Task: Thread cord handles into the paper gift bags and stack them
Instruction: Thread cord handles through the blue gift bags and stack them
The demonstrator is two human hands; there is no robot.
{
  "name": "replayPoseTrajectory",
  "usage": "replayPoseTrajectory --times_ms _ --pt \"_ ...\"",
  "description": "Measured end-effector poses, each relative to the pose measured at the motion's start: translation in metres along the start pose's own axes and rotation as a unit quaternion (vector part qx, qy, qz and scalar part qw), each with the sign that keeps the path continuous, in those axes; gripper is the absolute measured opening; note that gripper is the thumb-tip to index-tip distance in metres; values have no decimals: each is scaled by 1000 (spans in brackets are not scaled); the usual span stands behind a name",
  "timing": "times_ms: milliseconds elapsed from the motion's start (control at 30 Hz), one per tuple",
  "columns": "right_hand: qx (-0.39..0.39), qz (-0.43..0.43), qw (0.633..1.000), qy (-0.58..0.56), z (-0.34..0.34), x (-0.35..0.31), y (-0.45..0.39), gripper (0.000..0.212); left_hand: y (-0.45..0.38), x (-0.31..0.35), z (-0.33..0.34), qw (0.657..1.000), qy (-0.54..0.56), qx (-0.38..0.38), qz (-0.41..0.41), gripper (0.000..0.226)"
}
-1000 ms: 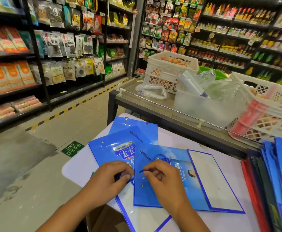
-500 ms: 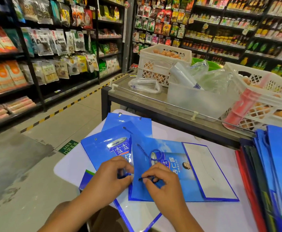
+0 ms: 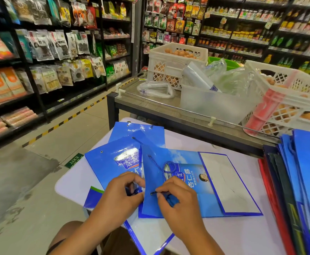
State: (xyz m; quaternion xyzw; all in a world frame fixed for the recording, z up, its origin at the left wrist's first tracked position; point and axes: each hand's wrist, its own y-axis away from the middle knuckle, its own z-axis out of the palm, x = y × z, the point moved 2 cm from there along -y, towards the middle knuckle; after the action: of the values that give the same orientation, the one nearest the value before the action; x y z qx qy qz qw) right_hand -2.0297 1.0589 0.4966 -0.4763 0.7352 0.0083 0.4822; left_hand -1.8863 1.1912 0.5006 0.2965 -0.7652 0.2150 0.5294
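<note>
While hands [image 3: 150,196] thread, egg crates [image 3: 176,61] crowd the counter [image 3: 150,105].

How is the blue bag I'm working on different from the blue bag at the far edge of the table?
The near bag lies on top, uncovered, with a dark blue cord already through its far hole; the far bag is partly covered, and no cord shows on it. Both are glossy blue, flat, with eyelets.

bag [image 3: 178,162] on table [image 3: 242,227] | stack [image 3: 301,181] right | crates [image 3: 176,59] behind
</note>
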Motion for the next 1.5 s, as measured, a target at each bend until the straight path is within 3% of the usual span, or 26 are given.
replayPoseTrajectory --times_ms 167,433,800,967,1500 --pt "-12 -1 1000 28 3 4 3 7 -1 2 0 999 -36 -4 -11 13" --pt "-37 -81 991 104 13 3 8 10 3 15 3 999 -17 -32 -15 10" --pt "-29 -63 996 62 10 3 4 5 -1 12 2 995 -53 -84 -23 18" --pt "-42 -40 997 50 10 5 2 4 0 6 9 996 -58 -66 3 27" --pt "-36 -35 999 2 4 -2 1 7 -3 14 3 988 -116 -98 14 17"
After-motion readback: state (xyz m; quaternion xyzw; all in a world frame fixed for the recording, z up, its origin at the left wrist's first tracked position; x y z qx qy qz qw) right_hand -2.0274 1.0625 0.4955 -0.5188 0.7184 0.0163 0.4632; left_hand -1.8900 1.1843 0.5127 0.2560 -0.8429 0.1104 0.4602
